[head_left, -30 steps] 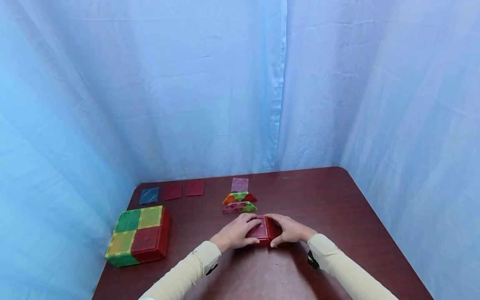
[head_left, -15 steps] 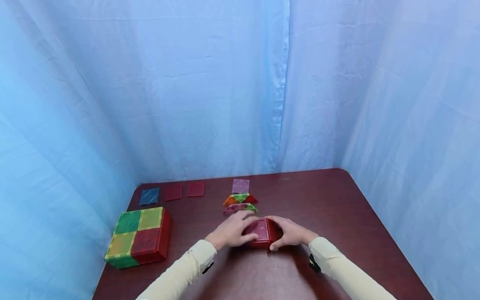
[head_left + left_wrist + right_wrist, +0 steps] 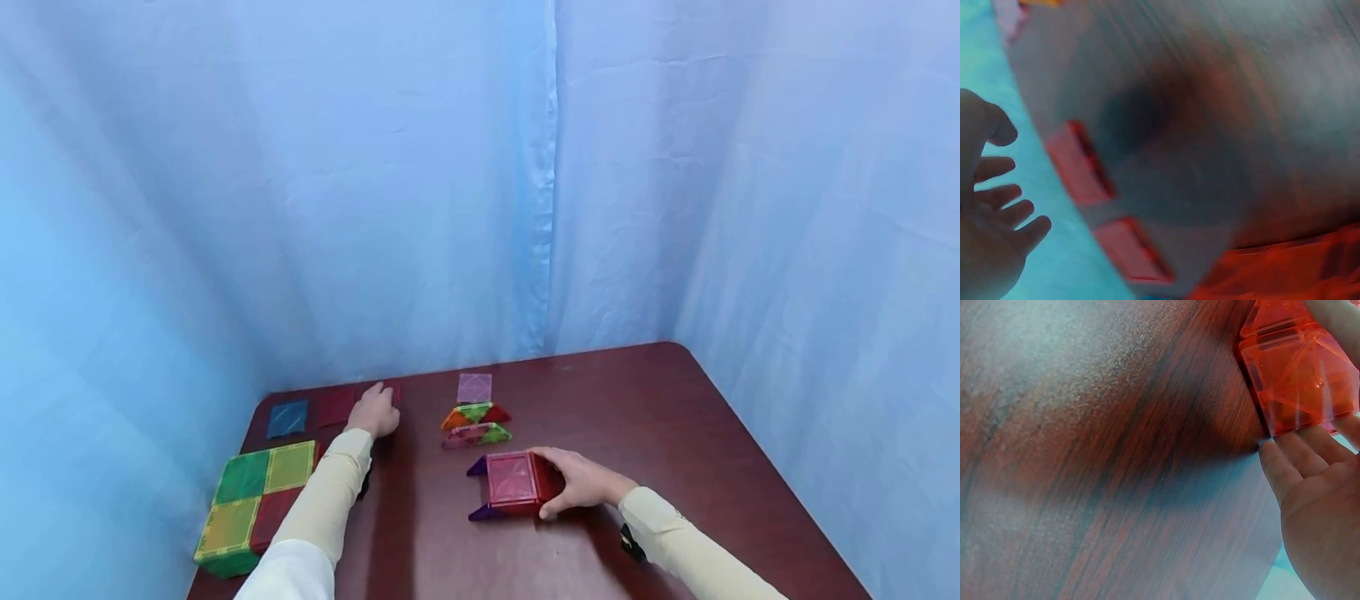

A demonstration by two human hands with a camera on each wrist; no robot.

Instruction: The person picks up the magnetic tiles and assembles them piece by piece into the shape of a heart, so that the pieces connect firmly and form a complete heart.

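Right of the table's middle stands a small box of translucent red and pink magnetic tiles (image 3: 512, 477). Two dark purple triangle tiles stick out from its left side. My right hand (image 3: 576, 483) holds its right end, thumb on the near side and fingers on the far side; in the right wrist view the fingers touch the red tiles (image 3: 1294, 381). Over the back left, my left hand (image 3: 377, 410) hovers by a red square tile (image 3: 397, 394), partly hiding it. Its fingers are spread with nothing between them in the left wrist view, where two red tiles (image 3: 1082, 164) lie below.
A larger block of green, yellow and red tiles (image 3: 255, 500) stands front left, under the left forearm. Farther back lie a blue tile (image 3: 287, 419) and another red tile (image 3: 335, 407). A lilac square (image 3: 475, 387) and two rows of triangle tiles (image 3: 476, 415) lie behind the box.
My left hand has let go of the box and moved to the back left, uncovering the purple triangles. My right hand stays on the box.
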